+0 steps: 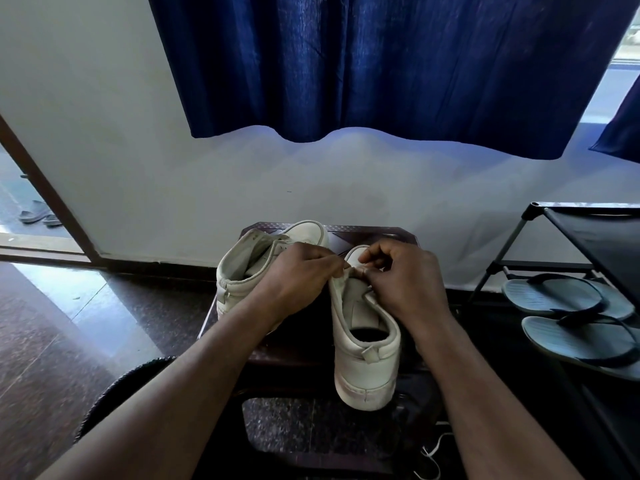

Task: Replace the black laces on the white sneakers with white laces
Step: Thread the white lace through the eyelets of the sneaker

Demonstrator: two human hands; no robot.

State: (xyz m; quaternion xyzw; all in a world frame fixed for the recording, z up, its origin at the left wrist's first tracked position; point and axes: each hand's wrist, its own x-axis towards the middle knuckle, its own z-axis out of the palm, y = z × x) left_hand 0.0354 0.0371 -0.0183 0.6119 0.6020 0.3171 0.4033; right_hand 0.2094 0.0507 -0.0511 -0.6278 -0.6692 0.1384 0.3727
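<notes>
Left hand [298, 271]: I am watching it curl, thumb and forefinger pinching the left eyelet edge of the nearer white leather high-top sneaker [363, 362].
Right hand [405, 278]: its fingertips are pinching the opposite edge of the same throat, almost touching the left hand. I cannot tell whether a lace tip is also sitting between them.
Nearer sneaker: it is standing upright on the dark brown moulded plastic stool [381, 233], heel toward me.
Farther white leather sneaker [242, 268]: it is leaning on the same stool, just beside the first, partly behind the left hand.
Black laces: I am finding none in either shoe, so I am judging the removal finished.
Thin white cord lace [431, 452]: it is lying loose on the dark speckled stone floor [52, 341] below the stool, threaded through nothing.
Progress: I am reading this as the very start of relacing. No white crossings are showing on either shoe, so both are waiting to be threaded.
Right side: grey rubber flip-flops [568, 299] are resting on a black metal shoe rack [588, 230].
</notes>
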